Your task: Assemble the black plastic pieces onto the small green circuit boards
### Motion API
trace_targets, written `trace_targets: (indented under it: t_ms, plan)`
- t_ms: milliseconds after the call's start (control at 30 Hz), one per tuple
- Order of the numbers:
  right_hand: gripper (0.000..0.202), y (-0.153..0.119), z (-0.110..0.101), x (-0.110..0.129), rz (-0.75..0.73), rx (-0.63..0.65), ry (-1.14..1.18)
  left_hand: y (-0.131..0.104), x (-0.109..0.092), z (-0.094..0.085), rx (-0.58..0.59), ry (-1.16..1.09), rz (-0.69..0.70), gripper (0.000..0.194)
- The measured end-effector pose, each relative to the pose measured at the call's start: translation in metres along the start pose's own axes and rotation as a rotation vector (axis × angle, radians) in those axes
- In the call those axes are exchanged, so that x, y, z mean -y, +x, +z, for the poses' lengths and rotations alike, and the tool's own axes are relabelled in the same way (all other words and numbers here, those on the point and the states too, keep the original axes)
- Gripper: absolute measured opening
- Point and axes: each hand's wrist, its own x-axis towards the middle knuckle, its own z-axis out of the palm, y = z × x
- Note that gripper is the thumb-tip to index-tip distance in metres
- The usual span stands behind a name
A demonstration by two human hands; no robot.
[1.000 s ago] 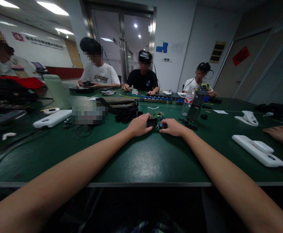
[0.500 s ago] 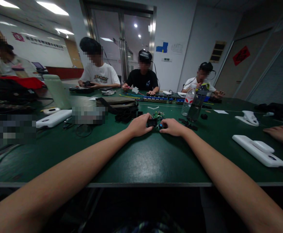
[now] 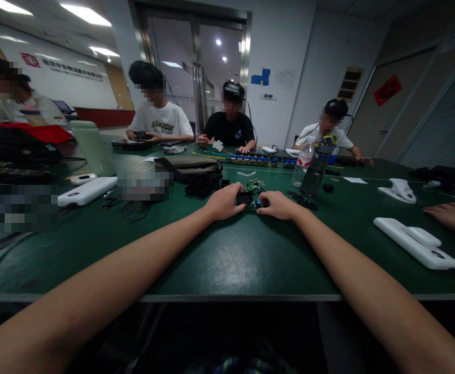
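My left hand [image 3: 226,201] is closed around a small black plastic case [image 3: 244,198], thumb on the near side and fingers on the far side. Just to its right, my right hand [image 3: 276,204] pinches a small blue-and-black part [image 3: 258,204], whose exact kind I cannot make out. A little pile of green circuit boards [image 3: 254,185] lies on the table right behind both hands. Black plastic pieces [image 3: 302,200] lie to the right of my right hand, and black open box-like parts [image 3: 204,187] to the left of my left hand.
On the green table [image 3: 227,259] stand a clear water bottle [image 3: 302,165] and a dark bottle [image 3: 316,169] at the right. White power banks [image 3: 414,241] and a co-worker's hand [image 3: 451,215] are further right. A fabric pouch [image 3: 190,169] and a pale green tumbler [image 3: 92,148] are left. Co-workers sit opposite.
Both of my hands hold the same parts in nearly the same place. Across the table at the right, a co-worker's arm has reached further right.
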Motion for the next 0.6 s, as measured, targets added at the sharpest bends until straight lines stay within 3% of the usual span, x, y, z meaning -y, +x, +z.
trace_targets:
  t_ms: [600]
  plan:
    - [0.023, 0.0001, -0.0004, 0.0006, -0.004, 0.008, -0.002, -0.0008, 0.0007, 0.0005, 0.019, 0.008, 0.008, 0.033]
